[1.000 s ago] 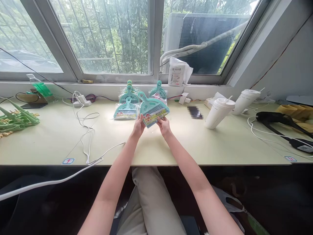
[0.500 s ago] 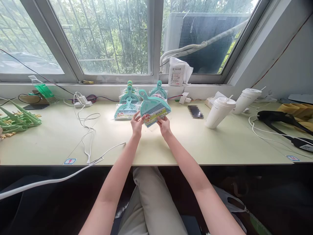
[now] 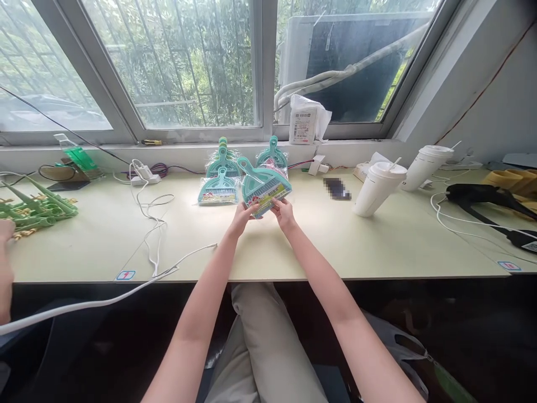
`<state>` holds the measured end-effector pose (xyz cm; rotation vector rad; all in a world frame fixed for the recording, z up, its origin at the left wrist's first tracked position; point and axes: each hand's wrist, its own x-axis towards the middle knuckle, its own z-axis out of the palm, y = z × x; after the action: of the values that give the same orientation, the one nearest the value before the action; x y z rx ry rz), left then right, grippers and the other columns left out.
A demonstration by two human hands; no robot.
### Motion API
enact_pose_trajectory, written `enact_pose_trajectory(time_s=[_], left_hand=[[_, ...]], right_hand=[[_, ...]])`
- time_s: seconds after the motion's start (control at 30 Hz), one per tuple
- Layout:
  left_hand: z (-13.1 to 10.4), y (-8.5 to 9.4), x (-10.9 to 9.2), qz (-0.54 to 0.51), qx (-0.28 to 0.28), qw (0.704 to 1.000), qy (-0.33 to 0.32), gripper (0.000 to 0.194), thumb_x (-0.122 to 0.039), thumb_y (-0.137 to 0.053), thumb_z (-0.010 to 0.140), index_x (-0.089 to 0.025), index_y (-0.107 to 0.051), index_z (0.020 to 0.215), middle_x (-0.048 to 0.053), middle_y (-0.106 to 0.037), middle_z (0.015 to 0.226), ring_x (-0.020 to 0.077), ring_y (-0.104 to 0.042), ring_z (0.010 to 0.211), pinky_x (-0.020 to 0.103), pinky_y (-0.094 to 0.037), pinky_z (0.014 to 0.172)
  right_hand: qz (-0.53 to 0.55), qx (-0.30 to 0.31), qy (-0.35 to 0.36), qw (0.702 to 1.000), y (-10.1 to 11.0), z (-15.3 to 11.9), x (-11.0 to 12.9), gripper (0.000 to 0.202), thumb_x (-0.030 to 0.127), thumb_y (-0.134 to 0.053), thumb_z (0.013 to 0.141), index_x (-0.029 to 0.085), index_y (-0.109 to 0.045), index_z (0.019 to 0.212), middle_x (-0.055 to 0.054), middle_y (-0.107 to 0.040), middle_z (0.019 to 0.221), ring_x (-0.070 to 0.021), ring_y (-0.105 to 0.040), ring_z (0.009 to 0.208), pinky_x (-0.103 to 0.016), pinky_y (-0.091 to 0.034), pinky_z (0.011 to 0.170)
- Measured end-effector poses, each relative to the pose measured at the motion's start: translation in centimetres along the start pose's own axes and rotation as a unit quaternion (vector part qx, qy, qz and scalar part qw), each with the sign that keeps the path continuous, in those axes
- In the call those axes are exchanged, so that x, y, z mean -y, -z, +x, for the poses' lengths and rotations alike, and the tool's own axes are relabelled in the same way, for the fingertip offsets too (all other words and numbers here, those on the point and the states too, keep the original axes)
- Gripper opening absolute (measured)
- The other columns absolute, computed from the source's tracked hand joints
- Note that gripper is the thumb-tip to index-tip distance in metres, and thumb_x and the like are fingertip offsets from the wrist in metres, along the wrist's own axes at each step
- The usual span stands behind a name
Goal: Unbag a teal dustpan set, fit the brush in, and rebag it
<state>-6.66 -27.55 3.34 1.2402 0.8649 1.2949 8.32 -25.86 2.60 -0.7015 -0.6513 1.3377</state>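
Note:
Both hands hold one packaged teal mini dustpan-and-brush set (image 3: pixel 262 184) above the pale green table (image 3: pixel 293 246), tilted with its handle toward the window. My left hand (image 3: pixel 242 215) pinches its lower left corner. My right hand (image 3: pixel 284 212) grips the lower right edge of the wrapper. Just behind lie more of the same sets: one flat on the table (image 3: pixel 218 191), a stack (image 3: pixel 222 159) and another (image 3: pixel 272 158) against the window ledge.
Two white lidded cups with straws (image 3: pixel 375 187) (image 3: pixel 423 167) stand at the right, near a phone (image 3: pixel 337 188) and black tool with cable (image 3: pixel 482 196). White cables (image 3: pixel 151 224) trail left of centre. Green plastic pieces (image 3: pixel 37 207) and another person's hand (image 3: pixel 5 232) are at the far left.
The held set has dropped slightly and moved a little closer to the ones on the table. Another person's hand has come into view at the far left edge.

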Motion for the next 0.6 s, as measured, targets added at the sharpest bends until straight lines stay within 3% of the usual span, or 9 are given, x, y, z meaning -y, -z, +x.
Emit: enact_pose_trajectory(time_s=[0.4, 0.53, 0.6], left_hand=[[0.4, 0.0, 0.4, 0.001, -0.017, 1.000, 0.006, 0.045, -0.029, -0.074, 0.065, -0.014, -0.058, 0.105, 0.010, -0.068, 0.100, 0.0187, -0.066, 0.075, 0.034, -0.058, 0.060], [1.0, 0.9, 0.3, -0.045, -0.096, 0.992, 0.064, 0.033, -0.018, -0.067, 0.066, -0.011, -0.057, 0.097, 0.007, -0.067, 0.084, 0.0155, -0.064, 0.059, 0.026, -0.053, 0.048], [1.3, 1.8, 0.1, -0.079, -0.153, 0.981, 0.093, 0.027, -0.014, -0.062, 0.068, -0.010, -0.057, 0.094, 0.005, -0.065, 0.075, 0.0133, -0.062, 0.053, 0.022, -0.048, 0.042]], right_hand=[[-0.033, 0.006, -0.052, 0.998, 0.8, 0.9, 0.2, 0.014, 0.023, -0.074, 0.075, 0.018, -0.063, 0.082, -0.004, -0.074, 0.081, -0.0189, -0.072, 0.080, -0.038, -0.058, 0.088], [-0.157, 0.104, -0.151, 0.970, 3.4, 1.4, 2.2, 0.026, 0.034, -0.076, 0.075, 0.014, -0.068, 0.090, -0.013, -0.075, 0.090, -0.0242, -0.073, 0.075, -0.043, -0.060, 0.076], [-0.214, 0.063, -0.127, 0.967, 4.9, 1.8, 3.1, 0.026, 0.033, -0.074, 0.076, 0.014, -0.068, 0.092, -0.015, -0.074, 0.096, -0.0226, -0.073, 0.073, -0.039, -0.060, 0.072]])
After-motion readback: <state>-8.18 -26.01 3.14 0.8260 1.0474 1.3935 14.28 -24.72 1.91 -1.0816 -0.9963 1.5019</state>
